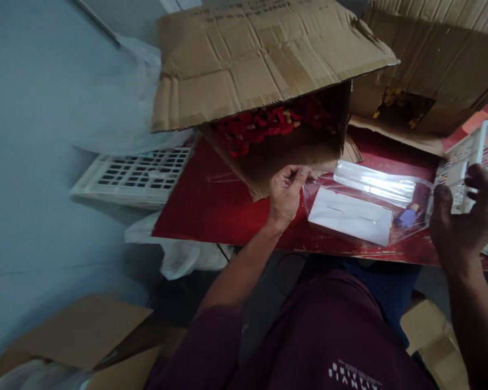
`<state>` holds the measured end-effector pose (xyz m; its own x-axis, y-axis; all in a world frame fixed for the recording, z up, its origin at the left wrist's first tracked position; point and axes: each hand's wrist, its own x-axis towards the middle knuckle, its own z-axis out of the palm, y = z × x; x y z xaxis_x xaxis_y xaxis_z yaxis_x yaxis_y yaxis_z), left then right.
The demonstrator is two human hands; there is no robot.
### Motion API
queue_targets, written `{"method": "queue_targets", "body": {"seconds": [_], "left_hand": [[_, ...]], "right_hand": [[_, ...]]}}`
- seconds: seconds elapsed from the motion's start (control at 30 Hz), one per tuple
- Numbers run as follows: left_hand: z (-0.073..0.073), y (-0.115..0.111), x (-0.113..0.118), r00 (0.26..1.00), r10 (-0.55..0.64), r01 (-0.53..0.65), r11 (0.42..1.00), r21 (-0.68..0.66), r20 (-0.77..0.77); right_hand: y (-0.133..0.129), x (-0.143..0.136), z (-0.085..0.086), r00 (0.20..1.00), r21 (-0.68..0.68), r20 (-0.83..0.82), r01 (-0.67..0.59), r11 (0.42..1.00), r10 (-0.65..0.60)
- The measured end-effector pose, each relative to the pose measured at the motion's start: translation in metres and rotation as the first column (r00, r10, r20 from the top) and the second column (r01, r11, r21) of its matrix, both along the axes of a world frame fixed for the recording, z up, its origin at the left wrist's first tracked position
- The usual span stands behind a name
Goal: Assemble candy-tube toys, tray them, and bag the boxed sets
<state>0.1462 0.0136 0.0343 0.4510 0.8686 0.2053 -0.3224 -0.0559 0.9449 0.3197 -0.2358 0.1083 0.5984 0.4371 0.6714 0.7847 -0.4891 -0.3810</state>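
Observation:
My left hand (287,192) is closed in a pinch at the left corner of a piece of clear plastic packaging (421,194) on the red table. Within the packaging's outline lie a white card (350,215) with two slits and a shiny, clear plastic piece (374,183). A small purple piece (407,218) with a tan end sits near the packaging's right side. My right hand (466,216) is open, thumb and fingers apart, just beyond the packaging's right end and in front of a white basket. Nothing shows in its grasp.
A cardboard box (276,65) holding many red pieces (264,127) stands behind the packaging. Another cardboard box (431,59) contains yellow pieces. A white plastic basket (457,173) is at right, a white crate (140,173) at left. The red table's (211,211) front edge runs before me.

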Motion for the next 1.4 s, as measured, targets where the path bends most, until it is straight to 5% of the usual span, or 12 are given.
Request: {"method": "queue_targets", "body": {"seconds": [0.1,0.2,0.3,0.4,0.6,0.83,1.1,1.23,1.4], "left_hand": [[0.006,-0.002,0.002,1.000,-0.020,0.020,1.000,0.019,0.003],[0.012,-0.005,0.002,0.998,-0.056,0.056,0.998,0.031,-0.027],[0.015,-0.009,0.000,0.992,-0.114,0.114,0.993,0.001,-0.050],[0.015,-0.012,-0.001,0.984,-0.178,0.177,0.982,-0.060,-0.019],[0.015,-0.011,0.000,0.986,-0.166,0.167,0.982,-0.093,0.015],[0.021,-0.014,0.001,0.975,-0.199,0.204,0.979,0.032,-0.101],[0.025,-0.018,0.001,0.956,-0.220,0.238,0.968,0.080,-0.194],[0.022,-0.019,0.004,0.960,-0.194,0.216,0.972,0.092,-0.202],[0.017,-0.017,0.007,0.985,-0.135,0.132,0.991,-0.035,-0.110]], "right_hand": [[0.038,-0.033,0.015,0.936,0.019,0.165,-0.317,0.948,0.310],[0.094,-0.051,0.015,0.815,-0.114,0.010,-0.574,0.811,0.579],[0.144,-0.045,-0.001,0.720,-0.115,-0.177,-0.692,0.712,0.671],[0.168,-0.034,-0.015,0.664,-0.045,-0.316,-0.724,0.689,0.677],[0.150,-0.041,-0.005,0.762,-0.109,0.006,-0.643,0.758,0.648],[0.139,-0.039,0.001,0.683,-0.316,-0.024,-0.698,0.643,0.730],[0.144,-0.027,-0.003,0.670,-0.450,0.071,-0.640,0.624,0.739],[0.144,-0.027,-0.005,0.700,-0.326,0.014,-0.672,0.665,0.714],[0.137,-0.026,-0.002,0.777,0.115,-0.284,-0.553,0.825,0.561]]}}
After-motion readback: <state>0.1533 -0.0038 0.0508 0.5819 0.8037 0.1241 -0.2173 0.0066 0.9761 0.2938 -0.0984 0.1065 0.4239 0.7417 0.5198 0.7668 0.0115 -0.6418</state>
